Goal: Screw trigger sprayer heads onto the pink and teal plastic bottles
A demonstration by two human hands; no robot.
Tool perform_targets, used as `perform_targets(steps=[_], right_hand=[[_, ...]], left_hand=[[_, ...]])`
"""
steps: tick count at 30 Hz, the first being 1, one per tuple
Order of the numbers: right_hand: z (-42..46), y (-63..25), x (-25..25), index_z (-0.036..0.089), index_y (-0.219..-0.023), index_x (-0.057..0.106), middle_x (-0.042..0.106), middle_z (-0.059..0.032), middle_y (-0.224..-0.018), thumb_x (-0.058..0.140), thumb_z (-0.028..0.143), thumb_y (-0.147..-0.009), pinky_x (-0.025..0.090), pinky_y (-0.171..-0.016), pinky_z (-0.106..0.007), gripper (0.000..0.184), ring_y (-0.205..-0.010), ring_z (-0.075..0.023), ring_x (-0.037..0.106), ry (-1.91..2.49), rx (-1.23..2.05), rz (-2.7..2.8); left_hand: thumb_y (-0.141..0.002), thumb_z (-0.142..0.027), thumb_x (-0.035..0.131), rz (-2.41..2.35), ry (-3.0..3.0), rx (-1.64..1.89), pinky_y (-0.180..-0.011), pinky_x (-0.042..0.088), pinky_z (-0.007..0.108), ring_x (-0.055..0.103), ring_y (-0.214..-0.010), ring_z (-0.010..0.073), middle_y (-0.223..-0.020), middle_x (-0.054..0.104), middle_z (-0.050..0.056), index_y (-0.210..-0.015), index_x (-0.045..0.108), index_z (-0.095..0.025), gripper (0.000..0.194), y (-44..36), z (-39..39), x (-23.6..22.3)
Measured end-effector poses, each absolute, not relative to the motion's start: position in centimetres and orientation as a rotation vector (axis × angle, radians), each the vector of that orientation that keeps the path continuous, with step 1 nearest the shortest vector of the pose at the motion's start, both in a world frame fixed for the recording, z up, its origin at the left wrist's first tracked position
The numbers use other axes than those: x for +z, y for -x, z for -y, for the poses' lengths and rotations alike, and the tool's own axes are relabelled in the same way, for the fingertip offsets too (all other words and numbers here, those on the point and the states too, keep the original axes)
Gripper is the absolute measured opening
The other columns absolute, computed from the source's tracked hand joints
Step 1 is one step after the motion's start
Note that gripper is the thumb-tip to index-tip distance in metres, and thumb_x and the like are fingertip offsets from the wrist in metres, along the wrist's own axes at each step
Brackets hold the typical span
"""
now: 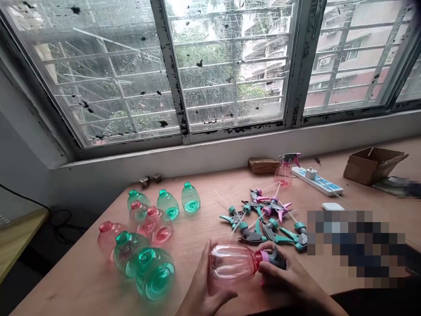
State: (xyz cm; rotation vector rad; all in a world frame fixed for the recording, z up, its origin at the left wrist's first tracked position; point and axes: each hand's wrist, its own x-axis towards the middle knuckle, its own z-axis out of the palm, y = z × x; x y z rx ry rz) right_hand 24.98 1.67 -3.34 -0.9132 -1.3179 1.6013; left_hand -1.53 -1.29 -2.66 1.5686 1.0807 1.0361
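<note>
- The worktop [82,272] carries everything; its left edge runs near the loose bottles, so a wide sweep of the left arm could send one over.
- Green bottles [156,276] and pink bottles [161,226] stand uncapped toward that edge; they look light, so one knock may topple several. Some overlap in view, touching or not I cannot tell.
- Trigger heads [253,237] lie tangled right of the worktop's middle; dragging one out could pull its neighbours along.
- The pink spray bottle [232,263] is held nearly level just in from the near edge. The left hand [204,287] cups its base end between fingers and thumb; a slack hold there could let the smooth plastic spin or slip.
- The right hand [291,274] has its fingers wrapped about the pink collar [264,256]; turning it askew could cross the thread.
- The thin dip tubes [278,191] may bend if leaned on.
</note>
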Motion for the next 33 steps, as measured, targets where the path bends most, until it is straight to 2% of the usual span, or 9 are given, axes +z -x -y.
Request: perform_targets(steps=[3, 6, 8, 10, 12, 16, 24, 28, 33], right_hand=[[-2.1, -24.5, -4.3, 0.021, -0.101, 0.057, 0.066, 0.0012, -0.073, 0.076, 0.051, -0.079, 0.055, -0.061, -0.026, 0.042, -0.06, -0.0141, 0.063, 0.898, 1.636, 1.293], [-2.5, -24.1, -4.6, 0.021, -0.1, 0.057, 0.065, 0.0015, -0.07, 0.075, 0.055, -0.079, 0.052, -0.058, -0.024, 0.044, -0.059, -0.0143, 0.063, 0.934, 1.636, 1.276], [-2.5, -24.0, -4.1, 0.021, -0.101, 0.058, 0.065, 0.0014, -0.072, 0.075, 0.055, -0.079, 0.053, -0.059, -0.025, 0.044, -0.062, -0.0152, 0.063, 0.945, 1.629, 1.263], [-2.3, -24.1, -3.1, 0.021, -0.101, 0.058, 0.065, 0.0011, -0.075, 0.075, 0.053, -0.08, 0.055, -0.064, -0.027, 0.042, -0.065, -0.0161, 0.064, 0.947, 1.63, 1.256], [-2.0, -24.2, -2.2, 0.022, -0.101, 0.059, 0.066, 0.0012, -0.075, 0.075, 0.051, -0.08, 0.056, -0.068, -0.029, 0.04, -0.066, -0.0166, 0.064, 0.963, 1.631, 1.263], [-1.7, -24.6, -1.4, 0.022, -0.101, 0.058, 0.066, 0.0009, -0.074, 0.074, 0.049, -0.083, 0.058, -0.071, -0.032, 0.037, -0.068, -0.0184, 0.065, 0.966, 1.608, 1.274], [-1.6, -25.5, -2.1, 0.02, -0.105, 0.059, 0.069, -0.0004, -0.075, 0.076, 0.045, -0.083, 0.059, -0.072, -0.034, 0.038, -0.069, -0.0193, 0.068, 0.926, 1.494, 1.335], [-1.4, -25.9, -2.2, 0.019, -0.105, 0.06, 0.07, -0.0007, -0.075, 0.077, 0.044, -0.082, 0.059, -0.071, -0.033, 0.038, -0.07, -0.0188, 0.068, 0.894, 1.453, 1.347], [-1.3, -25.8, -2.4, 0.019, -0.104, 0.061, 0.07, -0.0001, -0.074, 0.078, 0.045, -0.08, 0.059, -0.07, -0.033, 0.04, -0.067, -0.0183, 0.069, 0.857, 1.462, 1.341]], left_hand=[[-0.067, -0.059, 0.083, -1.071, -1.472, 1.077, -0.116, 0.034, 0.05, 0.043, -0.139, 0.0393, -0.152, 0.045, 0.016, -0.155, 0.026, -0.023, 0.111, 1.1, 0.5, -3.5], [-0.078, -0.069, 0.066, -1.089, -1.367, 1.046, -0.099, 0.052, 0.05, 0.063, -0.12, 0.0371, -0.133, 0.063, 0.015, -0.151, 0.034, -0.025, 0.091, 0.7, 0.0, -4.3], [-0.075, -0.066, 0.07, -1.106, -1.409, 1.069, -0.104, 0.049, 0.05, 0.061, -0.123, 0.0371, -0.14, 0.057, 0.015, -0.153, 0.029, -0.025, 0.097, 0.7, 0.1, -4.5], [-0.07, -0.056, 0.081, -1.145, -1.481, 1.081, -0.115, 0.037, 0.049, 0.048, -0.136, 0.0384, -0.155, 0.041, 0.015, -0.156, 0.02, -0.024, 0.11, 1.1, 0.5, -4.5], [-0.073, -0.047, 0.082, -1.199, -1.537, 1.044, -0.12, 0.029, 0.05, 0.036, -0.144, 0.0386, -0.161, 0.031, 0.014, -0.157, 0.015, -0.025, 0.109, 1.5, 0.9, -4.3], [-0.078, -0.041, 0.079, -1.235, -1.566, 1.012, -0.123, 0.021, 0.051, 0.032, -0.147, 0.0364, -0.16, 0.033, 0.013, -0.157, 0.012, -0.027, 0.105, 1.4, 1.3, -3.5], [-0.086, -0.037, 0.072, -1.189, -1.615, 0.941, -0.121, 0.025, 0.051, 0.034, -0.146, 0.0339, -0.164, 0.022, 0.015, -0.157, 0.005, -0.028, 0.098, 0.1, 0.8, -1.3], [-0.087, -0.034, 0.07, -1.202, -1.706, 0.913, -0.121, 0.021, 0.054, 0.037, -0.144, 0.0334, -0.161, 0.029, 0.014, -0.157, 0.003, -0.03, 0.096, -0.3, 0.8, -0.6], [-0.082, -0.033, 0.076, -1.163, -1.716, 0.938, -0.122, 0.021, 0.051, 0.033, -0.146, 0.0332, -0.161, 0.028, 0.014, -0.157, -0.003, -0.027, 0.109, -0.1, 1.1, -0.6]])
